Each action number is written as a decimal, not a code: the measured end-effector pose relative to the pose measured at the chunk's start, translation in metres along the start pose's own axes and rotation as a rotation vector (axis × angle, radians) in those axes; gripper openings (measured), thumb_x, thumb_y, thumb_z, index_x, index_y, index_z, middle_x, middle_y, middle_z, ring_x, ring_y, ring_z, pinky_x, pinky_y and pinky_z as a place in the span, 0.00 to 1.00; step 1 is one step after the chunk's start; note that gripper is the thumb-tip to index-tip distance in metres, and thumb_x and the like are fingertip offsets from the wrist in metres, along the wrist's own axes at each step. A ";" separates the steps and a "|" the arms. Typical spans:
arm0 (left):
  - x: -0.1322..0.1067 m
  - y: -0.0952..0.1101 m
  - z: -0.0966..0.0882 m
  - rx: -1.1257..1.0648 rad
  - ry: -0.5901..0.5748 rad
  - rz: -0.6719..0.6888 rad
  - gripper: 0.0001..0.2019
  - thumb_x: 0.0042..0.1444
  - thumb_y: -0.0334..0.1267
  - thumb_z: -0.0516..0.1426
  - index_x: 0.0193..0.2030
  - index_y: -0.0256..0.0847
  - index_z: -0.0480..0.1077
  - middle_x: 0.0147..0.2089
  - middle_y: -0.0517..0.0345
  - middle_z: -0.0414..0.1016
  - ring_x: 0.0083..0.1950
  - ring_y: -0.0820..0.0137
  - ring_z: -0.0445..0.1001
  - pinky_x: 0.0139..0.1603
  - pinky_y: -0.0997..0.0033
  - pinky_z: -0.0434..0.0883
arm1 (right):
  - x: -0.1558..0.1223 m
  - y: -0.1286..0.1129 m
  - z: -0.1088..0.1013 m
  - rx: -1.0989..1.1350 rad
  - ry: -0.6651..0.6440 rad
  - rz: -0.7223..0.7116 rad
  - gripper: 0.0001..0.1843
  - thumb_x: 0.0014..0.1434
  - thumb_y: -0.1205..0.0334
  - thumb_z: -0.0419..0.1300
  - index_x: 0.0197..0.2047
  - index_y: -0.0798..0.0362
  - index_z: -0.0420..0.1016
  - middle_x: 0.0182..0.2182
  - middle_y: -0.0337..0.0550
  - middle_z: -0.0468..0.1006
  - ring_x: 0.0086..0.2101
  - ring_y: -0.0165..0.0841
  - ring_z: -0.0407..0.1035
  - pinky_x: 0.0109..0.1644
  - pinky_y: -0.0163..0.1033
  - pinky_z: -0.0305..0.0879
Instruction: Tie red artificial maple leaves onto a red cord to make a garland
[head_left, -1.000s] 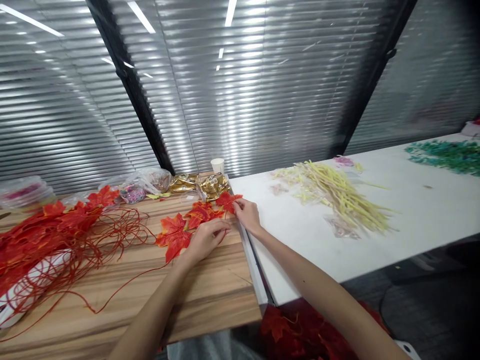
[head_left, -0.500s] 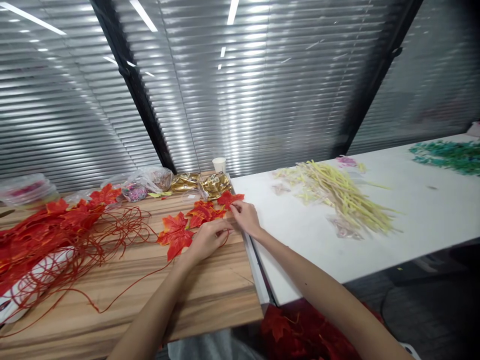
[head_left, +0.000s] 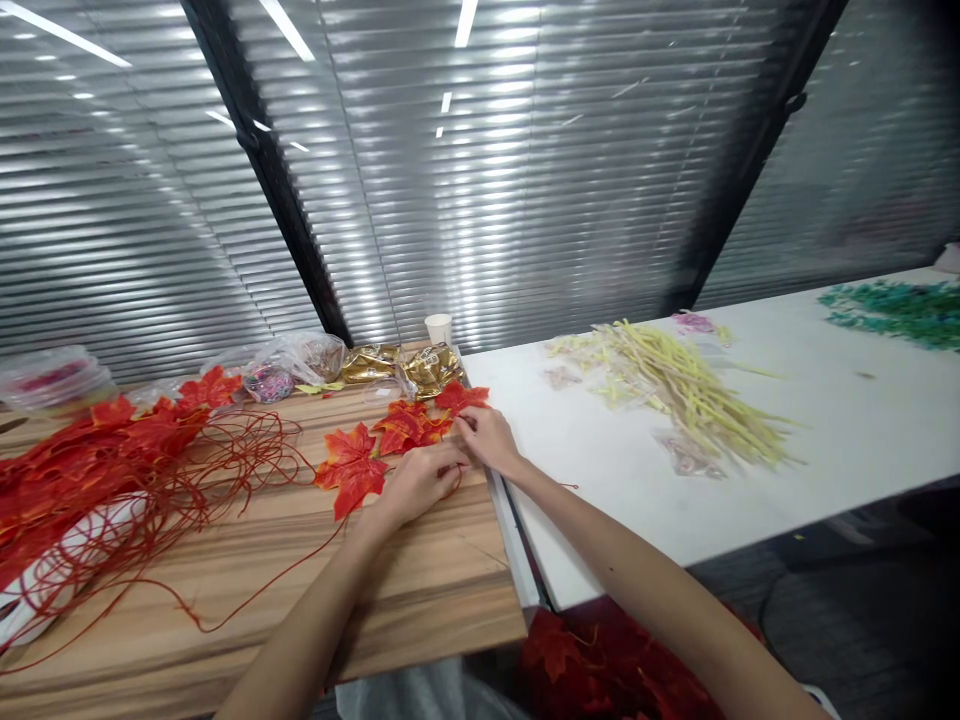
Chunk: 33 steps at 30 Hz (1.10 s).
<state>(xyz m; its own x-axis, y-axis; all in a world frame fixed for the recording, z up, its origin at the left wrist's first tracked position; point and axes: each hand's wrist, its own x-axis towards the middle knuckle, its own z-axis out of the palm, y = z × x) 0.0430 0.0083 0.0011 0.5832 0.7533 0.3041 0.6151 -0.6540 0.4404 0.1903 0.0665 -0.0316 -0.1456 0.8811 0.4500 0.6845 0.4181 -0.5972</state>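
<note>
Both hands meet at the right edge of the wooden table (head_left: 420, 590). My left hand (head_left: 416, 480) is curled, its fingertips pinching a thin red stem by a cluster of red-orange maple leaves (head_left: 405, 425). My right hand (head_left: 487, 438) is also closed in a pinch, touching the same stem just below a red leaf (head_left: 461, 397). A larger orange-red leaf (head_left: 349, 470) lies to the left of my left hand. What exactly sits between the fingertips is too small to see.
A heap of red leaves and tangled red wire stems (head_left: 112, 470) covers the table's left. Plastic bags (head_left: 292, 362), gold foil packets (head_left: 405, 368) and a paper cup (head_left: 439, 328) stand at the back. The white table (head_left: 862, 420) holds yellow stems (head_left: 675, 390) and green pieces (head_left: 900, 310).
My two hands have drawn closer together, the right one sliding down from the far red leaf toward the left hand's fingertips. The leaves stay in place.
</note>
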 end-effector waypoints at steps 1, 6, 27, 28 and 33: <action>0.000 0.000 0.000 0.003 -0.005 -0.001 0.11 0.51 0.27 0.51 0.37 0.42 0.72 0.38 0.59 0.76 0.39 0.71 0.72 0.40 0.75 0.66 | 0.000 0.000 0.000 -0.005 -0.003 -0.001 0.11 0.55 0.65 0.51 0.24 0.53 0.69 0.21 0.37 0.72 0.23 0.27 0.62 0.28 0.31 0.50; 0.001 0.002 -0.001 0.015 -0.025 -0.006 0.11 0.52 0.28 0.50 0.37 0.41 0.72 0.38 0.58 0.76 0.39 0.71 0.72 0.41 0.75 0.66 | -0.001 -0.001 -0.001 -0.026 -0.025 0.001 0.11 0.55 0.65 0.51 0.23 0.54 0.69 0.20 0.36 0.71 0.22 0.27 0.61 0.27 0.31 0.49; 0.000 0.003 -0.003 0.214 -0.085 0.027 0.11 0.54 0.29 0.50 0.36 0.43 0.72 0.37 0.58 0.75 0.36 0.71 0.72 0.36 0.76 0.65 | -0.002 -0.006 -0.006 -0.062 -0.097 -0.025 0.11 0.56 0.64 0.51 0.25 0.54 0.70 0.22 0.38 0.73 0.24 0.28 0.62 0.27 0.31 0.48; 0.000 0.003 -0.003 0.212 -0.084 0.028 0.11 0.54 0.29 0.50 0.36 0.43 0.72 0.37 0.58 0.75 0.36 0.71 0.72 0.37 0.76 0.65 | -0.002 -0.006 -0.006 -0.063 -0.100 -0.024 0.11 0.56 0.64 0.51 0.25 0.54 0.70 0.22 0.38 0.73 0.24 0.28 0.62 0.27 0.31 0.48; -0.001 0.002 -0.002 0.197 -0.075 0.030 0.11 0.54 0.29 0.49 0.37 0.43 0.72 0.37 0.58 0.75 0.37 0.71 0.73 0.38 0.75 0.66 | -0.002 -0.007 -0.008 -0.084 -0.106 -0.015 0.11 0.56 0.64 0.51 0.25 0.54 0.71 0.23 0.39 0.73 0.24 0.29 0.63 0.28 0.31 0.49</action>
<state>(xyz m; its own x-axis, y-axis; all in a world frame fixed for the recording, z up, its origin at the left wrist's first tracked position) 0.0430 0.0065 0.0032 0.6362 0.7307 0.2478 0.6845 -0.6827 0.2558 0.1911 0.0600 -0.0230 -0.2284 0.8950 0.3831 0.7383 0.4157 -0.5311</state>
